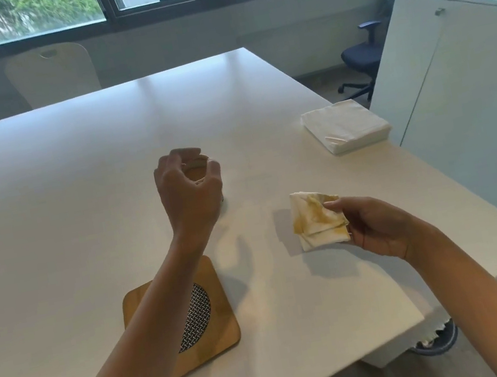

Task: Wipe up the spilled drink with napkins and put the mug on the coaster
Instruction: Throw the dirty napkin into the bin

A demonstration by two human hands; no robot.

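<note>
My left hand (189,188) curls over the rim of a clear glass mug (197,168) that stands on the white table (71,173); the fingers wrap its top and most of the mug is hidden behind the hand. My right hand (376,225) pinches a folded white napkin (317,219) stained yellow-brown, held just above the table to the right of the mug. A square wooden coaster (220,319) with a woven black-and-white centre lies near the table's front edge, partly under my left forearm.
A stack of clean white napkins (345,126) lies at the table's right edge. A white cabinet (455,85) stands to the right, a dark office chair (360,59) behind it. A white chair (54,73) is at the far side. A bin (440,342) sits below the table's corner.
</note>
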